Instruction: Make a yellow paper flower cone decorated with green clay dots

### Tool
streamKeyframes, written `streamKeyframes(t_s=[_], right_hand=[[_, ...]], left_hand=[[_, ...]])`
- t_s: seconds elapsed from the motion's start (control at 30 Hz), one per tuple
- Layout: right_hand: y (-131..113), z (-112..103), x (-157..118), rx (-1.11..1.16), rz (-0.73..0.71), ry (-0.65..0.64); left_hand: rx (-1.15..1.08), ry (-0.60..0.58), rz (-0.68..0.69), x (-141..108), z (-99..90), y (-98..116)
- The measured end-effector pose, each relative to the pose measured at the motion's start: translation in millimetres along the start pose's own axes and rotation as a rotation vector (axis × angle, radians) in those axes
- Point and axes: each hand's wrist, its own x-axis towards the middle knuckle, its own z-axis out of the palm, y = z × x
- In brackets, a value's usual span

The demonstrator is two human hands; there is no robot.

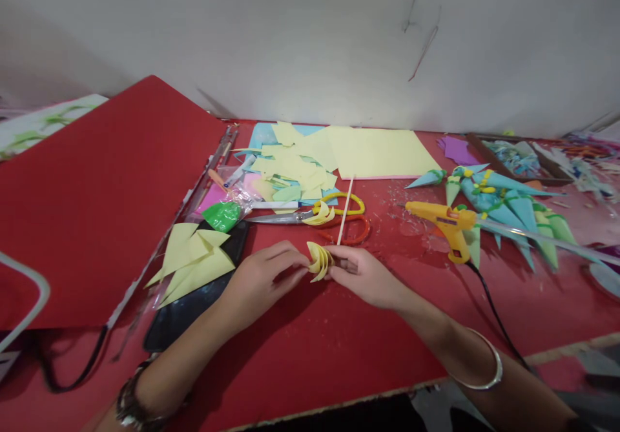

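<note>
A small curled yellow paper piece [320,261], layered like petals, is held between both hands above the red table. My left hand [271,274] pinches its left edge with thumb and fingertips. My right hand [361,274] grips it from the right, fingers curled in behind it. Just beyond lies a pair of scissors [356,201] with yellow and red handles. Another curled yellow paper piece [320,214] rests on the handles, and a thin pale stick [345,211] lies across them. Flat yellow paper cut-outs [203,257] sit left of my left hand on a black object [181,312].
A yellow glue gun [443,222] stands to the right, its cord trailing toward the table edge. Blue and green paper cones [523,216] lie behind it. Yellow paper scraps [295,167] and sheets [387,153] lie along the wall. A large red board [111,206] fills the left.
</note>
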Motion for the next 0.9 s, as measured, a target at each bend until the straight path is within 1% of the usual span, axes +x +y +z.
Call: streamKeyframes(t_s=[0.2, 0.33, 0.4, 0.53, 0.57, 0.63, 0.7, 0.77, 0.83, 0.9], right_hand=[[0, -1, -1, -0.188, 0.015, 0.117], [-1, -2, -2, -0.328, -0.033, 0.240], [-2, -4, -2, -0.328, -0.024, 0.279], [-5, -7, -2, -0.238, 0.004, 0.307], [-6, -7, -3, -0.221, -0.012, 0.300], [-8, -7, -5, -0.209, -0.091, 0.251], [-11, -7, -6, -0.244, -0.184, 0.178], [-13, -6, -7, -0.303, -0.240, 0.118], [-14, -5, -8, -0.321, -0.238, 0.062], [-14, -4, -8, -0.289, -0.208, 0.000]], left_hand=[[0.079, -0.001, -0.002, -1, -0.9, -3], [0.072, 0.017, 0.013, -1, -2.0, -5], [0.065, 0.031, 0.012, -2, -3.4, -5], [0.053, 0.021, 0.001, -2, -7.1, -5], [0.049, 0.012, 0.001, -2, -7.7, -4], [0.043, -0.010, 0.001, -2, -8.1, -2], [0.034, -0.038, 0.000, -2, -7.8, -1], [0.015, -0.069, 0.001, -3, -7.5, 0], [-0.010, -0.091, 0.000, -4, -7.8, 1], [-0.039, -0.104, -0.010, -4, -8.5, 1]])
